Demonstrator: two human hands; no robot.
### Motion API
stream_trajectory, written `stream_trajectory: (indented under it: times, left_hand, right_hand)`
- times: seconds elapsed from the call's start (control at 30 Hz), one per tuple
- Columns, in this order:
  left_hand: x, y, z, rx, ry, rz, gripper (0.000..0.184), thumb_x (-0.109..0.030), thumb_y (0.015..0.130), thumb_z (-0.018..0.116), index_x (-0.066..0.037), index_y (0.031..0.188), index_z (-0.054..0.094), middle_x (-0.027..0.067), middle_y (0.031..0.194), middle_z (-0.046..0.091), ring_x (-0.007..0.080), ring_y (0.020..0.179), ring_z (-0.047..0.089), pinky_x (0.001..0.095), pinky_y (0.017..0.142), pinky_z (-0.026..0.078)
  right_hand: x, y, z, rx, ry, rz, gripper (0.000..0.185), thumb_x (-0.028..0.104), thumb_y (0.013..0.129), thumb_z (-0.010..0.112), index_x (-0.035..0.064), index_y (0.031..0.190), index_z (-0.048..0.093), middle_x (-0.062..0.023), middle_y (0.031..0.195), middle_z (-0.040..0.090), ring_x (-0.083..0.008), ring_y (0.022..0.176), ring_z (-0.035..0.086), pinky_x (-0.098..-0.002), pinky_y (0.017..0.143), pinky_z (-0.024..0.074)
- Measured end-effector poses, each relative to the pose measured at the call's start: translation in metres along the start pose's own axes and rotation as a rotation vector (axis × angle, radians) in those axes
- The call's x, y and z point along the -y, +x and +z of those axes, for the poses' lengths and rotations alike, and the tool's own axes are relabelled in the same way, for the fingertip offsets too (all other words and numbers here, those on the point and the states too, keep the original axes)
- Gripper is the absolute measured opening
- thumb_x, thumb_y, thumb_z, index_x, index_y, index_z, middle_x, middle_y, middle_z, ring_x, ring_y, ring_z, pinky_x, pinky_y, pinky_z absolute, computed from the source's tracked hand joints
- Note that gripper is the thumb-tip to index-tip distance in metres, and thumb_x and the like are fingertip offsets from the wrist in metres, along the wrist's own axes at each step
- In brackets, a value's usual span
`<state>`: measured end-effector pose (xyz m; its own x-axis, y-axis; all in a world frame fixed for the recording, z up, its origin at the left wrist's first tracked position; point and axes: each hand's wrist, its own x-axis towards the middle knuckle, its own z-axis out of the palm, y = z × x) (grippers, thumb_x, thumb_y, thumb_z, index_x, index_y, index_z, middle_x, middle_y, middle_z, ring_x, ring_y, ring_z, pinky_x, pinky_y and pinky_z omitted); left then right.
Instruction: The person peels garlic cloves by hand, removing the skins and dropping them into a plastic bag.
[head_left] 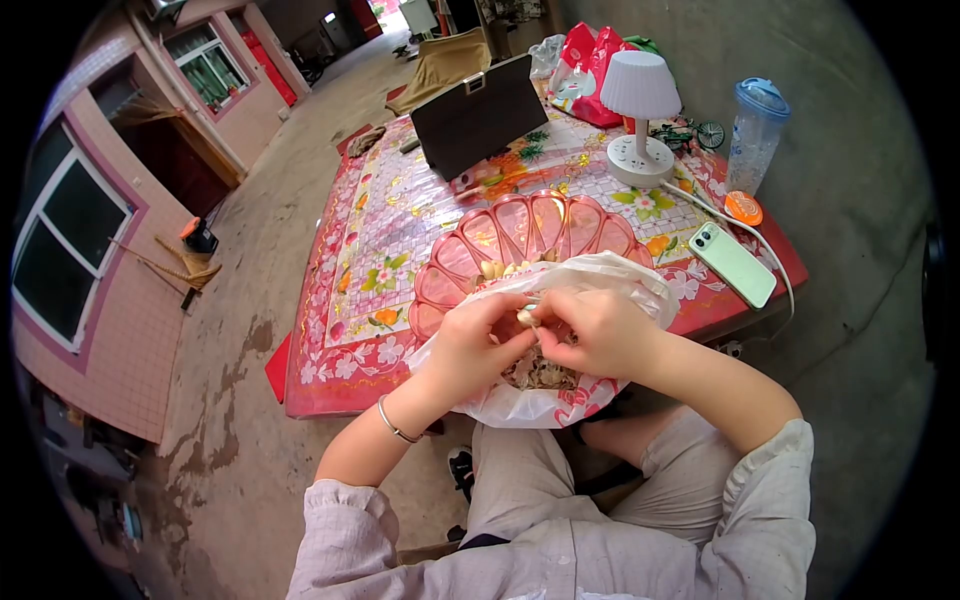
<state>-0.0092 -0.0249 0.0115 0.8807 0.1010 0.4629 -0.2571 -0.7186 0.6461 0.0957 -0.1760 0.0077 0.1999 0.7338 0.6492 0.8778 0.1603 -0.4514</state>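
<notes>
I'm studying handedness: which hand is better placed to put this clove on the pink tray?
Probably the left hand: like the right hand, it touches the clove, but is nearer the cloves on the tray.

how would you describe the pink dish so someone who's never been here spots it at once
Start with the big flower-patterned table, then find the white plastic bag at its near edge. The pink dish sits just beyond that bag, partly hidden by it. Unlike the white lamp and pale green phone to its right, it is see-through, with a rim scalloped like petals.
</notes>
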Motion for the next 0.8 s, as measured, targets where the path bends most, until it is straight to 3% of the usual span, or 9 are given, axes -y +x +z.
stream_trajectory:
  times: [0.27,0.33,0.4,0.53,0.77,0.8]
  left_hand:
    - [-0.003,0.000,-0.002,0.095,0.025,-0.127,0.028,-0.008,0.068,0.069,0.001,0.093,0.058,0.0056,0.071,0.060,0.0063,0.059,0.056,0.0214,0.053,0.046]
    - [0.008,0.000,0.001,0.093,-0.274,-0.276,0.027,-0.006,0.069,0.068,0.003,0.093,0.058,0.0025,0.073,0.060,0.0043,0.062,0.055,0.0195,0.055,0.045]
    - [0.011,0.001,0.000,0.119,-0.381,-0.312,0.026,-0.004,0.070,0.067,0.003,0.094,0.057,0.0014,0.075,0.059,0.0039,0.065,0.055,0.0190,0.057,0.045]
    - [0.011,0.003,0.002,0.109,-0.684,-0.344,0.027,0.001,0.071,0.062,0.003,0.097,0.055,0.0005,0.081,0.058,0.0041,0.071,0.054,0.0188,0.063,0.045]
    - [0.008,0.003,0.000,0.178,-0.556,-0.292,0.025,0.002,0.071,0.060,0.002,0.096,0.055,0.0016,0.078,0.058,0.0070,0.069,0.056,0.0214,0.061,0.045]
    - [-0.001,0.004,-0.005,0.199,-0.322,-0.247,0.025,0.001,0.071,0.061,0.001,0.095,0.056,0.0031,0.074,0.059,0.0080,0.066,0.056,0.0224,0.059,0.045]
  right_hand:
    - [-0.005,-0.003,0.005,-0.006,-0.025,-0.010,0.013,0.011,0.071,0.058,0.0034,0.077,0.050,-0.0135,0.065,0.057,-0.0291,0.062,0.058,-0.0373,0.057,0.0459]
    - [-0.006,-0.004,0.003,-0.024,0.005,0.010,0.013,0.011,0.071,0.058,0.0033,0.077,0.050,-0.0137,0.065,0.057,-0.0295,0.062,0.058,-0.0376,0.056,0.0459]
    - [-0.006,-0.003,-0.001,0.077,0.082,0.119,0.016,0.007,0.073,0.058,0.0017,0.088,0.055,-0.0127,0.073,0.061,-0.0237,0.065,0.062,-0.0317,0.057,0.0483]
    - [-0.006,0.000,0.000,0.038,0.230,0.151,0.018,0.014,0.075,0.058,0.0022,0.089,0.053,-0.0141,0.075,0.062,-0.0285,0.069,0.061,-0.0361,0.061,0.0483]
    - [-0.007,0.003,-0.001,0.099,0.203,0.066,0.016,0.015,0.079,0.058,0.0042,0.090,0.055,-0.0125,0.078,0.062,-0.0266,0.070,0.062,-0.0343,0.063,0.0487]
    - [-0.008,0.003,0.000,0.099,0.190,0.060,0.015,0.015,0.079,0.058,0.0046,0.090,0.055,-0.0123,0.078,0.062,-0.0267,0.070,0.061,-0.0341,0.063,0.0485]
